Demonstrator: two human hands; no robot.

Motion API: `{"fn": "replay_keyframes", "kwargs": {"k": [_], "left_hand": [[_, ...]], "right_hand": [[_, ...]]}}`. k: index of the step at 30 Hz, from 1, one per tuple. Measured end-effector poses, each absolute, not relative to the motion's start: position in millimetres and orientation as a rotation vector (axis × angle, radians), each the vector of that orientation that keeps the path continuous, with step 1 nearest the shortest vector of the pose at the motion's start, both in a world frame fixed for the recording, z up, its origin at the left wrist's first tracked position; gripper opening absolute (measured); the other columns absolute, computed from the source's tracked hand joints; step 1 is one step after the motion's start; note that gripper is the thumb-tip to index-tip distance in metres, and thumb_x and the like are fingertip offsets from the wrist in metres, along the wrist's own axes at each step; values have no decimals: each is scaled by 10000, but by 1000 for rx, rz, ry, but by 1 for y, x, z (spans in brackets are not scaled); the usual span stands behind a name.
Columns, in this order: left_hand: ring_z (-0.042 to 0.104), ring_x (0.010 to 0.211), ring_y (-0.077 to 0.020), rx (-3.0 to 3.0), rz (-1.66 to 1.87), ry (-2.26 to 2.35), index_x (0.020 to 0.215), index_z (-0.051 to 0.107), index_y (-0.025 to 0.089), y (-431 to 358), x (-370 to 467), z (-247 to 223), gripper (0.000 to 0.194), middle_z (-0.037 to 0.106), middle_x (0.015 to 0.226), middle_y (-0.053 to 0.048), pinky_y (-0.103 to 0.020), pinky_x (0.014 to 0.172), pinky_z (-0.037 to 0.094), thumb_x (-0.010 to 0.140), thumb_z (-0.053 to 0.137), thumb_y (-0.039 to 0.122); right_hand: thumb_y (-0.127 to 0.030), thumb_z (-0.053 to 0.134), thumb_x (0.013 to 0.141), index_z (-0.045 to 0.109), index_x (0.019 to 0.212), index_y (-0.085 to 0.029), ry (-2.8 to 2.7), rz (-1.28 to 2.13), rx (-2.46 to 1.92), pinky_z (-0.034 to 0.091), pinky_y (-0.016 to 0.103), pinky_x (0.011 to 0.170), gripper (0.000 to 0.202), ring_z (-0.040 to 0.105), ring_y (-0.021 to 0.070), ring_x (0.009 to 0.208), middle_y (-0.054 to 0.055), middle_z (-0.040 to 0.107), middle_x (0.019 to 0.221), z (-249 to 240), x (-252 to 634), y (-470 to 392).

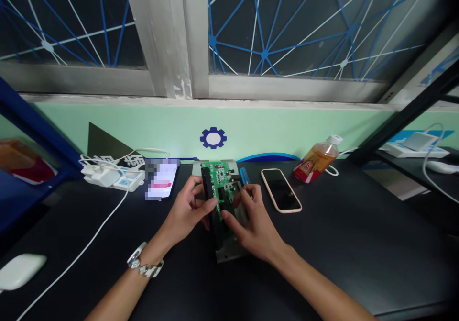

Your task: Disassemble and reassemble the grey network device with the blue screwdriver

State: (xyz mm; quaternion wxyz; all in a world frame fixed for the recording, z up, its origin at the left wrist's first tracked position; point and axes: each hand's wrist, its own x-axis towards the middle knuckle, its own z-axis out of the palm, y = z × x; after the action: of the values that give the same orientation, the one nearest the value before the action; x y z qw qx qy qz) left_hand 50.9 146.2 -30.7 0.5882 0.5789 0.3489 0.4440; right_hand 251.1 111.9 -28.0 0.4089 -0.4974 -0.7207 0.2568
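Note:
A green circuit board (223, 175) with a long black strip along its left edge is tilted over a grey metal plate or casing (231, 253) on the dark desk. My left hand (184, 210) grips the board's left side, thumb on the front of the strip and fingers behind it. On the other side, my right hand (260, 227) has its thumb against the board's lower part and its forefinger bent at the right edge. Anything small between those fingertips is hidden. A slim blue object (244, 175) lies just behind my right hand, partly covered.
A phone in a pale case (281, 190) lies right of the board, with a tilted drink bottle (315, 160) beyond it. To the left are a lit phone (163, 180), a power strip (124, 178) with white cables, and a white mouse (22, 271). The window wall borders the desk behind.

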Motion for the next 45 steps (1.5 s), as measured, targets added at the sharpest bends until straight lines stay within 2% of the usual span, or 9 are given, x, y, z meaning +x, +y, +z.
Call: {"fn": "replay_keyframes", "kwargs": {"k": [10,14,17,23,27,32,37,41,45], "left_hand": [[633,644,-128,1372,1069,840,1251,435,248,136,62,-25,526,604,1056,-48,-206,457,485,842,733,393],[591,1113,-241,1361,1142,906,1307,490,236,141,58,-31,568,590,1250,-107,-273,775,536,830,760,385],[532,1250,-276,1162,1043,847,1334,524,243,143,55,-37,526,575,1345,-121,-380,959,496,872,714,407],[669,936,-204,1038,937,711,1165,665,181,149,52,-43,303,694,1128,-110,-346,852,522,899,698,321],[657,919,-187,1080,994,824,1073,705,172,155,46,-43,244,713,1037,-81,-301,806,515,875,724,313],[633,811,-164,1223,1052,928,1014,703,165,159,44,-40,226,699,911,-47,-281,731,492,868,721,337],[547,604,-127,1503,1057,1016,737,641,163,159,42,-35,251,624,682,1,-257,601,424,885,685,361],[593,639,-143,1525,1003,966,770,624,165,158,35,-33,265,670,740,-34,-279,645,455,936,617,372],[613,739,-172,1435,1005,801,956,649,153,158,25,-34,332,689,856,-87,-281,637,470,978,526,461]], "right_hand": [[-361,464,1020,526,907,-196,-1714,1099,-1052,406,262,701,209,471,140,739,-9,534,805,-39,246,114],[-437,498,1003,546,939,-198,-1617,1203,-1022,416,252,721,252,485,142,769,-1,548,838,-42,247,114],[-483,531,978,552,936,-203,-1554,1295,-993,425,246,719,284,496,142,767,-1,544,837,-41,249,113],[-549,648,883,607,876,-198,-1373,1457,-928,460,268,710,354,541,150,728,1,570,794,-37,255,119],[-661,433,947,653,876,-178,-1251,1466,-1037,442,265,585,536,529,154,646,15,563,724,-36,266,128],[-554,684,853,613,835,-180,-1489,1276,-1119,341,228,488,381,405,105,550,-46,433,639,-33,274,131],[-513,578,941,628,893,-192,-1561,1082,-1196,306,228,441,329,397,100,518,-37,430,649,-33,276,129],[-530,564,947,639,1011,-196,-1537,1147,-1201,266,220,373,348,402,95,385,-74,433,498,-36,277,128],[-524,596,930,631,1152,-175,-1493,1228,-1172,338,222,375,415,544,131,388,-36,604,512,-33,277,127]]}}
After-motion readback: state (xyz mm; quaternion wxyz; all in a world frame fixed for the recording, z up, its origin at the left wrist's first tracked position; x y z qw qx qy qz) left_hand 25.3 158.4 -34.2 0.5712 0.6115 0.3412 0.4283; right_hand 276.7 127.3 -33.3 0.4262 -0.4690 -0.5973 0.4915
